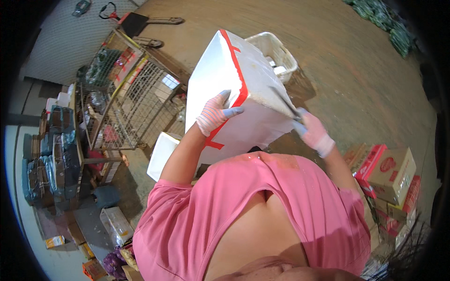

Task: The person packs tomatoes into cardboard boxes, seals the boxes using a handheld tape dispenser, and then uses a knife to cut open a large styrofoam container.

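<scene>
Before me stands a large white polystyrene foam box (263, 116), tilted, with red tape along one edge. My left hand (218, 111), in a striped glove with blue-grey fingertips, grips that edge near a corner. In my right hand (313, 131), gloved alike, is a thin dark blade, apparently a knife (283, 100). The blade lies along the box's right-hand edge, slightly blurred. Whether it touches the foam I cannot tell. My right fingers wrap around the handle, which is mostly hidden.
Behind the box sits a white plastic basket (290, 56) with white pieces inside. A wire mesh cage cart (140, 109) and a pallet jack (135, 24) stand at left. Cardboard cartons (390, 172) are stacked at right. A smaller white foam box (162, 151) is near my left elbow.
</scene>
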A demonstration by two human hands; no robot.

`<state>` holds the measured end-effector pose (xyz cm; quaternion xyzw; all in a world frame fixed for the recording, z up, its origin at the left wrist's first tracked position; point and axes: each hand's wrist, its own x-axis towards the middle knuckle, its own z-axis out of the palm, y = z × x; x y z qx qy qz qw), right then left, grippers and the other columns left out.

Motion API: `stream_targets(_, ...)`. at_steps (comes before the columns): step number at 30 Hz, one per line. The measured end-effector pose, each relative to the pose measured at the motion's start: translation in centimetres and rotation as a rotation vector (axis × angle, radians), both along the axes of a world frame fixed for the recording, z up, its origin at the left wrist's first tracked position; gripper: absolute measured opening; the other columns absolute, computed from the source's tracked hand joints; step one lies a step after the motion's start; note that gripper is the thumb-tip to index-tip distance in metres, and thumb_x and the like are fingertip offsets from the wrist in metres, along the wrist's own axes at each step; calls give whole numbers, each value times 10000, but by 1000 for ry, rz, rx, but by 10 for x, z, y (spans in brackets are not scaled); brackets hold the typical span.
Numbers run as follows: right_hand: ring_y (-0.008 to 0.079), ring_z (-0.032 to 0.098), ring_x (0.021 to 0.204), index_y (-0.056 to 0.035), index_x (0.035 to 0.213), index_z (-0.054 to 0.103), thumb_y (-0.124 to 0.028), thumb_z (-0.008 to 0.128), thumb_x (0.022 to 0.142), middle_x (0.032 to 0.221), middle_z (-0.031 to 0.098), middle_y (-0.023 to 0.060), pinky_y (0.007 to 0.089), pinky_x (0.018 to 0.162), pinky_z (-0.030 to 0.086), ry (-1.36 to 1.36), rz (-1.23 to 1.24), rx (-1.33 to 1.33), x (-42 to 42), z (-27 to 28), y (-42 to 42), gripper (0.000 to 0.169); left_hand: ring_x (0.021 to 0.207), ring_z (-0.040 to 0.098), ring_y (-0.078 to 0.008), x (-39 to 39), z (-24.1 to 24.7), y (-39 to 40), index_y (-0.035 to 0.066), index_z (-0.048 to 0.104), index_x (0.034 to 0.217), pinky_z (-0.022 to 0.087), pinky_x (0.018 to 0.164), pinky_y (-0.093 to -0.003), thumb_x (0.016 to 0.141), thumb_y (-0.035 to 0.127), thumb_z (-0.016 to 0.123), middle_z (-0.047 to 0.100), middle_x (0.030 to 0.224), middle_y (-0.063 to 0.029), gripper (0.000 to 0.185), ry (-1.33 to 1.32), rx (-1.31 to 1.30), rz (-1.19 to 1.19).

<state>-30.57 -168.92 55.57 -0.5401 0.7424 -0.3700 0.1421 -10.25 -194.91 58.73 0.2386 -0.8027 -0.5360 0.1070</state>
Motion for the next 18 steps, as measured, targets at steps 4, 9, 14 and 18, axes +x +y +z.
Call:
stream_targets(4, 428, 566, 832, 1, 896, 552, -272, 535, 882, 873, 601, 238, 478, 724, 457, 168, 40, 290, 31, 46, -49, 274, 1039, 566, -218, -12, -13, 23, -85, 452, 1263, 455, 901, -314, 706, 324, 804, 589, 1160, -188, 776, -95, -12, -75)
stream_targets(9, 425, 574, 782, 1, 881, 568, -277, 528, 884, 812, 606, 233, 486, 691, 467, 264, 90, 426, 37, 62, -56, 281, 996, 613, -247, -9, -32, 20, -53, 513, 1208, 466, 885, -316, 673, 351, 812, 634, 1094, -191, 734, -96, -41, -168)
stream_targets(14, 411, 587, 777, 2, 868, 571, -264, 524, 882, 801, 608, 231, 486, 691, 472, 259, 86, 438, 53, 74, -58, 271, 962, 596, -194, -3, -29, 23, -72, 502, 1209, 474, 856, -293, 681, 301, 822, 628, 1083, -159, 722, -122, 14, -141)
stream_targets(18, 398, 592, 801, -11, 893, 566, -258, 521, 881, 834, 605, 227, 471, 703, 481, 293, 90, 613, 56, 66, -51, 251, 999, 583, -186, 7, -31, 25, -90, 474, 1236, 469, 869, -283, 686, 291, 824, 612, 1121, -162, 755, 41, 394, -100)
